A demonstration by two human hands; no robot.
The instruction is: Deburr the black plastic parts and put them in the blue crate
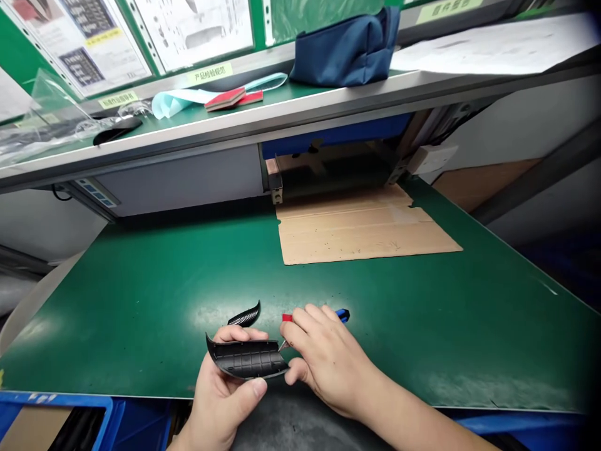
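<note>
My left hand (220, 388) is closed around a curved black plastic shell (248, 359), its ribbed hollow inside turned up and a pointed tip at the left. My right hand (323, 354) grips a small knife (344, 315) with a blue and red handle, partly hidden by the fingers. The thin metal blade meets the right end of the shell, and my right thumb rests by that same end. Just beyond my left fingers, a smaller curved black piece (245, 316) with shiny ridges lies on the green tabletop (164, 300).
Flat cardboard (357, 232) lies at the back of the table. Above it runs a shelf (263, 122) bearing a dark blue pouch (345, 50), red pads (232, 98), a light blue strap (176, 102) and papers. A blue bin (110, 413) with black parts stands at the lower left.
</note>
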